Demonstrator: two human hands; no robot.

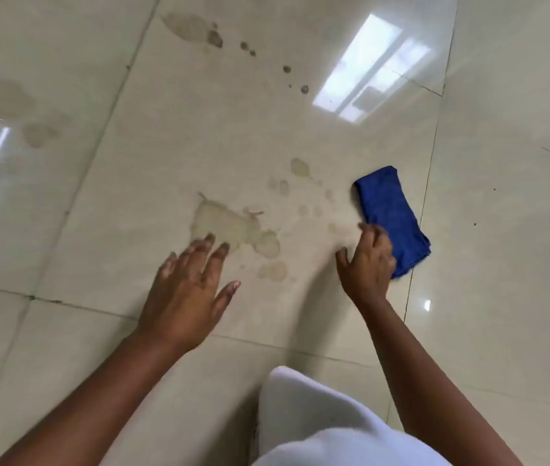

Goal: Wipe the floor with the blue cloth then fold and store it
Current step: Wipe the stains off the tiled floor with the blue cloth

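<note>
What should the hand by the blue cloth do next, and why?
Probably close the right hand on the blue cloth. Its fingers are open at the cloth's near edge, the cloth lies folded on the floor, and the brownish spill is not yet wiped.

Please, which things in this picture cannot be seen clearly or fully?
- Blue cloth: its near end is covered by the right hand, so a grip cannot be confirmed.
- Left hand: fingertips blurred; contact with the floor is unclear.
- White clothing: cut off by the bottom edge.
- Stains: the far left ones are faint under glare.
</note>
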